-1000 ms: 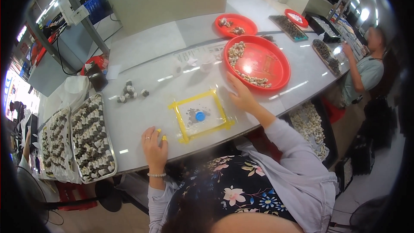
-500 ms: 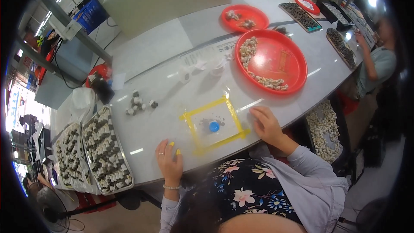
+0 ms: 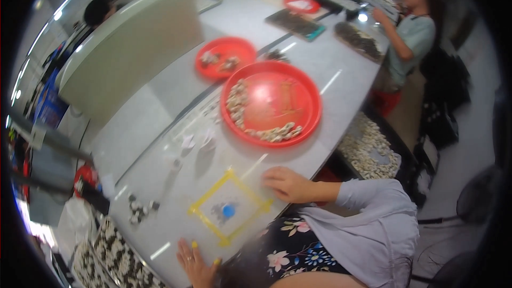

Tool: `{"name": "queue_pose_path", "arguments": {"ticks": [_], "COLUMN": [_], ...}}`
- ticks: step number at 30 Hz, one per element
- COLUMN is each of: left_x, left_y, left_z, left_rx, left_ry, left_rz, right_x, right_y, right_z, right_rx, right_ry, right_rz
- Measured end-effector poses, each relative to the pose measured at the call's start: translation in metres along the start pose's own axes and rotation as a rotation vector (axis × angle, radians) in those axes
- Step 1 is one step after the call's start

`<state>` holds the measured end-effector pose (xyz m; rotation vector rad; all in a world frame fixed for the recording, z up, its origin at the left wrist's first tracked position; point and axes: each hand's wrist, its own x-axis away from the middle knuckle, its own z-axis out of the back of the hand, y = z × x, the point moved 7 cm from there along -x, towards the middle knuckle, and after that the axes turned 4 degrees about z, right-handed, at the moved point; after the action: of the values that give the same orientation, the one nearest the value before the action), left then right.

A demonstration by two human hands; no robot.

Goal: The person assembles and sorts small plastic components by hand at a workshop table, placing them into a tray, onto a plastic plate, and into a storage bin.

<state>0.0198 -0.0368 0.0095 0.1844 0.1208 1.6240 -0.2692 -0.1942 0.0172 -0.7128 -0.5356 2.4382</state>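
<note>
Head view, swung right since the earlier frame; I log left hand (image 3: pixel 194 266) spread on the table (image 3: pixel 170 218), right hand (image 3: pixel 288 184) loosely curled beside the yellow tape frame (image 3: pixel 208 227).

On my remote feed, the view has swung toward 2 o'clock, bringing a person's head (image 3: pixel 97 10) into sight at 10 o'clock behind the pale partition (image 3: pixel 128 53), and the right hand (image 3: pixel 288 184) has drawn back from the large red tray (image 3: pixel 261 114).

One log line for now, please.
Left hand: spread on table | Right hand: beside yellow tape frame | Blue cap: inside tape frame | Large red tray: beyond right hand
</note>
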Motion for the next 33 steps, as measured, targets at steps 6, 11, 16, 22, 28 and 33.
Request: {"name": "queue_pose_path", "arguments": {"ticks": [6,11,16,22,28,33], "left_x": [-0.002,0.005,0.001,-0.017,0.000,0.001], "left_y": [-0.001,-0.050,-0.027,-0.009,-0.007,-0.004], "left_z": [-0.010,-0.065,-0.032,-0.005,0.002,0.001], "left_rx": [-0.051,-0.249,-0.204,0.064,0.103,0.079], "left_ry": [0.036,0.111,0.023,-0.105,-0.094,-0.036], "left_rz": [-0.084,-0.151,-0.029,0.026,0.081,0.056], "right_x": [0.003,0.002,-0.017,-0.016,-0.018,-0.013], "right_y": [0.001,0.002,-0.003,-0.003,-0.018,-0.017], "right_z": [0.000,0.001,-0.008,-0.002,-0.006,-0.006], "right_rx": [-0.010,-0.004,-0.058,0.114,0.107,0.120], "right_ry": [-0.032,-0.036,-0.159,-0.170,-0.134,-0.099], "right_rz": [0.048,0.039,0.079,-0.061,-0.044,-0.030]}}
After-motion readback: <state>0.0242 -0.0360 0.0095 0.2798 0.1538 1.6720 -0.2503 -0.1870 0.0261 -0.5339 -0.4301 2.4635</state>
